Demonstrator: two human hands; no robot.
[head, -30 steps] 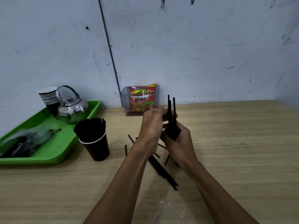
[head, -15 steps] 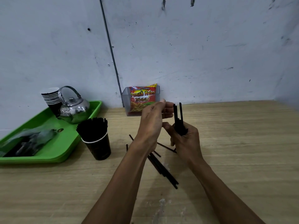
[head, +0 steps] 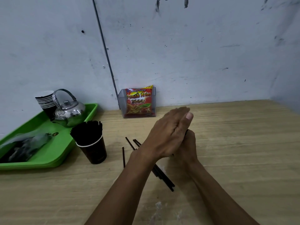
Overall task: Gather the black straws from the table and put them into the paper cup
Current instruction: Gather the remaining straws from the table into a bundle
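A black paper cup [head: 95, 151] packed with upright black straws [head: 86, 131] stands left of my hands. My right hand [head: 189, 148] grips a small bundle of black straws [head: 186, 132]; only a dark sliver of it shows. Fingers straight, my left hand [head: 168, 132] lies flat over the bundle's top and hides most of it. Several loose straws lie on the table: a group [head: 164, 177] under my forearms, a single one [head: 123, 157] and a few ends [head: 129, 142] nearer the cup.
A green tray [head: 53, 161] at the left holds a metal kettle [head: 69, 111], a stack of paper cups [head: 45, 101] and a plastic bag [head: 24, 145]. A snack packet in a clear holder [head: 139, 103] stands against the wall.
My left hand has moved from beside the bundle to flat over its top. The straw ends that stuck up above my right hand are now covered.
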